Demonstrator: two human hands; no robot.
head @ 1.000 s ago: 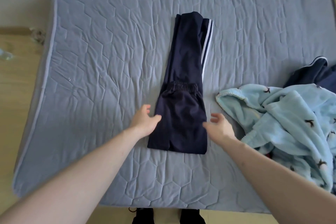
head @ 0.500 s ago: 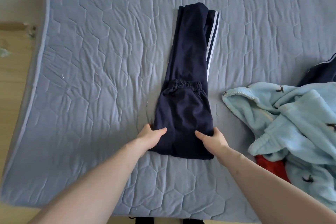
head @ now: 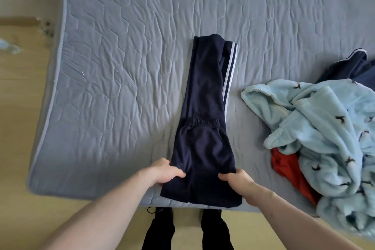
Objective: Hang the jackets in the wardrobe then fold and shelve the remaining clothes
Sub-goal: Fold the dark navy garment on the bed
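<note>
Navy track trousers [head: 205, 119] with white side stripes lie folded lengthwise on the grey quilted mattress [head: 121, 67], waistband turned over the legs. Their near end hangs just past the mattress's front edge. My left hand [head: 166, 171] grips the left side of that near end, thumb on top. My right hand [head: 236, 178] grips the right side, fingers curled round the cloth. At the right lies a heap: a light blue fleece garment [head: 316, 128], a red piece [head: 288, 168] under it, and a navy garment [head: 349, 65] behind.
The wooden floor [head: 18, 128] runs along the mattress's left and front edges. My dark-trousered legs [head: 186, 229] stand right against the front edge. A small pale object [head: 8, 47] lies on the floor at far left.
Both hands closed in from either side of the trousers and took hold of the near end. That end now sits lifted and drawn toward me, over the mattress's front edge.
</note>
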